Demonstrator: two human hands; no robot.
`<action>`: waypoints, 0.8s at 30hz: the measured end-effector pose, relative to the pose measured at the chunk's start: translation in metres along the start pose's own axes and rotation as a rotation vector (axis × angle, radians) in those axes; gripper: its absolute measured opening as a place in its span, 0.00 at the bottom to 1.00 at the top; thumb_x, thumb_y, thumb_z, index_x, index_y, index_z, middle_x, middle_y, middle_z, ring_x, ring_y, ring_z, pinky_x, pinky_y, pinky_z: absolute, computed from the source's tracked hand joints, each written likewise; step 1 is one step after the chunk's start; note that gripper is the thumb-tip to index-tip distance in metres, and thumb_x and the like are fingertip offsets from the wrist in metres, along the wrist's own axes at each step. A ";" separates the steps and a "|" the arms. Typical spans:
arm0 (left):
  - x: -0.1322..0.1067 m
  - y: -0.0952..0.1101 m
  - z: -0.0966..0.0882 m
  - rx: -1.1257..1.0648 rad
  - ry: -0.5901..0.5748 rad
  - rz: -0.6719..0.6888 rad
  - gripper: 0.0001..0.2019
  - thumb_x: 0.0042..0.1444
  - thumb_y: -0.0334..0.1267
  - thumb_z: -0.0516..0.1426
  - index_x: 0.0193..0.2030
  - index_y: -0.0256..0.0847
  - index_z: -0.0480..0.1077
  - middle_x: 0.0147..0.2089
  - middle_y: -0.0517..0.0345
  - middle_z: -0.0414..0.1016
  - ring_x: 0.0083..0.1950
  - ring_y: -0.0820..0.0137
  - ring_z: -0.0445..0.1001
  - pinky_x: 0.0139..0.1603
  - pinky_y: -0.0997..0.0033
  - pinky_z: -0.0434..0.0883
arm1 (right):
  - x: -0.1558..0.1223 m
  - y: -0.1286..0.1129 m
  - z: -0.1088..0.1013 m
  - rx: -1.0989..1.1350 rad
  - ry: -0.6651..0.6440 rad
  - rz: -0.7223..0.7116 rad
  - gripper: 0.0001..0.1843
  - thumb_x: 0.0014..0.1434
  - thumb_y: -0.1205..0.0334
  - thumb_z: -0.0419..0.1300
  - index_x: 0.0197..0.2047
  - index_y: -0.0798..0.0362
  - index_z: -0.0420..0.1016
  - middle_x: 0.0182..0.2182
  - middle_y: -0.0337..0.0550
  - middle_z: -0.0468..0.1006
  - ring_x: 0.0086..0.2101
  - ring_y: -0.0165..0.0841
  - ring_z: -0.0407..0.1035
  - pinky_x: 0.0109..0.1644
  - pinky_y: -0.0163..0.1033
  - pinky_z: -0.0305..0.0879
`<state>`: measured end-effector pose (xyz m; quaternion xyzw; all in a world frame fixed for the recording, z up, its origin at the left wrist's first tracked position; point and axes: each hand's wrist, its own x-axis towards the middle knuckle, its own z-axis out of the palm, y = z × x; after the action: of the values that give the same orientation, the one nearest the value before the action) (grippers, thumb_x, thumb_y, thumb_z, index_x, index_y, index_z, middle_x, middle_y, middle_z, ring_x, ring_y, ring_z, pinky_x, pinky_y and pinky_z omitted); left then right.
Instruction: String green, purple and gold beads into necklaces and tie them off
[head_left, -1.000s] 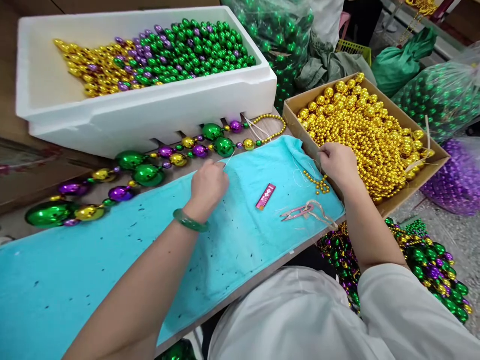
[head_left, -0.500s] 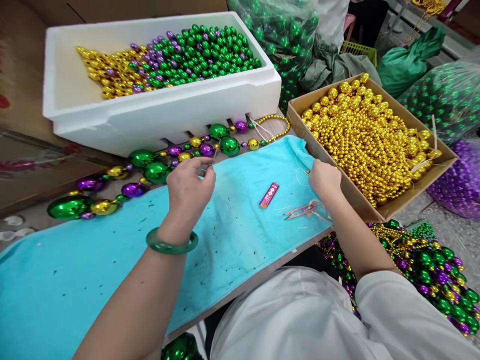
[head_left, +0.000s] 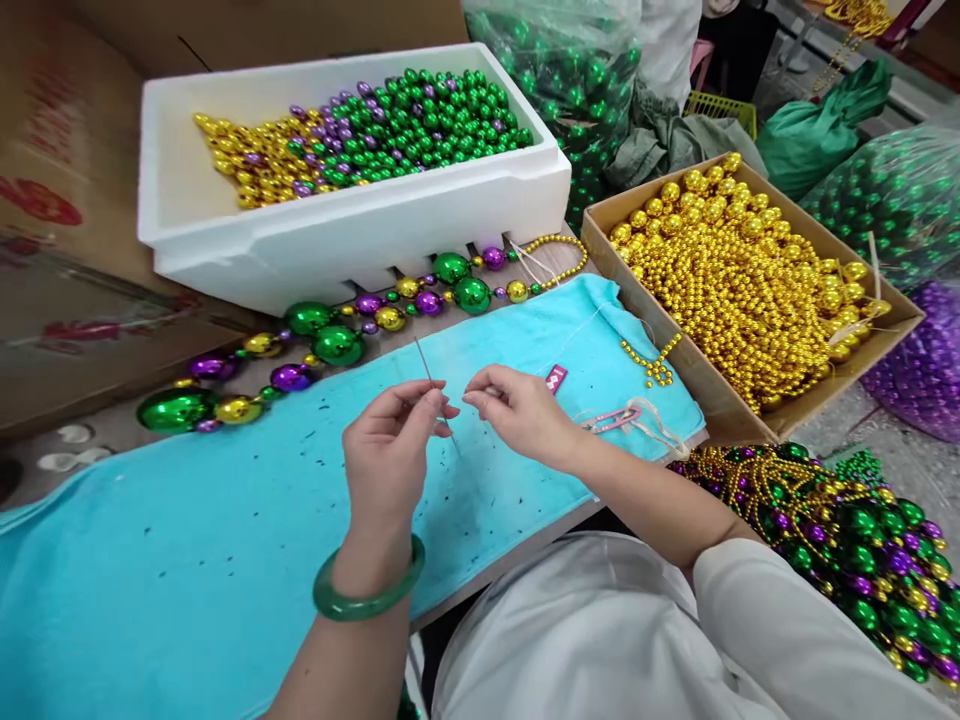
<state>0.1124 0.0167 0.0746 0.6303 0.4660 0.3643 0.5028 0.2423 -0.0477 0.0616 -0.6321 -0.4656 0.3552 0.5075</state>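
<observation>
My left hand [head_left: 391,440], a green bangle on its wrist, pinches a long thin needle [head_left: 424,362] that stands slantwise above the blue cloth [head_left: 285,530]. Close to its right, my right hand [head_left: 517,408] has thumb and forefinger pressed together; whatever lies between them is too small to make out. A fine pale thread [head_left: 581,332] runs over the cloth behind this hand. At the cloth's right side lies a short string of small gold beads [head_left: 652,365]. Pink-handled thread snips [head_left: 611,420] and a small purple packet [head_left: 555,379], partly hidden, lie near my right hand.
A white foam box [head_left: 360,230] holds loose gold, purple and green beads. Before it lies a finished-looking bead necklace [head_left: 337,345]. On the right stands a cardboard box [head_left: 690,375] of gold bead strands. Multicoloured necklaces [head_left: 847,560] hang below. Bags of beads [head_left: 892,200] stand behind.
My right hand has come left from the cloth's right edge to beside my left hand, uncovering the gold bead string. My left hand still pinches the needle. The view has shifted slightly.
</observation>
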 end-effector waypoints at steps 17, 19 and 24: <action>-0.034 -0.010 -0.006 -0.120 -0.155 -0.054 0.09 0.54 0.40 0.59 0.39 0.40 0.76 0.36 0.55 0.78 0.29 0.74 0.74 0.25 0.77 0.70 | -0.015 -0.040 -0.013 0.580 0.015 0.309 0.09 0.42 0.59 0.64 0.20 0.54 0.70 0.33 0.41 0.73 0.36 0.34 0.70 0.29 0.34 0.68; -0.035 -0.012 -0.007 -0.113 -0.168 -0.031 0.08 0.55 0.40 0.59 0.39 0.41 0.76 0.37 0.55 0.77 0.30 0.74 0.74 0.25 0.77 0.70 | -0.013 -0.042 -0.014 0.607 0.001 0.316 0.09 0.41 0.60 0.64 0.19 0.54 0.69 0.33 0.41 0.74 0.37 0.34 0.71 0.32 0.36 0.70; -0.036 -0.018 -0.008 -0.025 -0.149 0.058 0.08 0.56 0.40 0.59 0.39 0.42 0.77 0.35 0.56 0.76 0.30 0.73 0.74 0.27 0.75 0.71 | -0.011 -0.043 -0.014 0.585 -0.002 0.321 0.09 0.41 0.62 0.64 0.18 0.54 0.68 0.31 0.41 0.74 0.36 0.33 0.71 0.33 0.36 0.69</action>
<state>0.0902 -0.0137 0.0593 0.6625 0.4042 0.3368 0.5332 0.2420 -0.0602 0.1068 -0.5247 -0.2390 0.5497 0.6046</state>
